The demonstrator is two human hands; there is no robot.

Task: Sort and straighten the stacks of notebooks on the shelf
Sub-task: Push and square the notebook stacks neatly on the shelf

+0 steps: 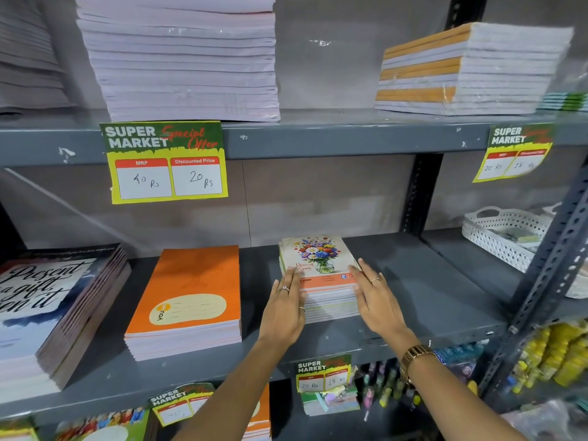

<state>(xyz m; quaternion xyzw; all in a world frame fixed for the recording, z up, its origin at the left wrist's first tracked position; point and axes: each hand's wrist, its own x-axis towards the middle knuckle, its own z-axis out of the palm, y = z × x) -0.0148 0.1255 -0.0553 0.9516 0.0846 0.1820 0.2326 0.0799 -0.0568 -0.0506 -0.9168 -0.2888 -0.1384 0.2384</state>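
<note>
A small stack of notebooks with a flower-vase cover [318,259] stands in the middle of the grey middle shelf [429,297]. My left hand [284,305] lies flat against the stack's left side, fingers together and pointing away from me. My right hand [375,297] presses flat against its right side, so the stack sits squeezed between both palms. Left of it lies a stack of orange notebooks [191,297]. Further left is a stack with a script-lettered cover [47,307], slightly fanned.
On the upper shelf stand a tall white stack [181,58] and an orange-striped wrapped stack [471,68]. Price tags [165,160] hang from the shelf edges. A white basket [506,233] sits at the right behind a slotted upright [547,275]. More stock fills the lower shelf.
</note>
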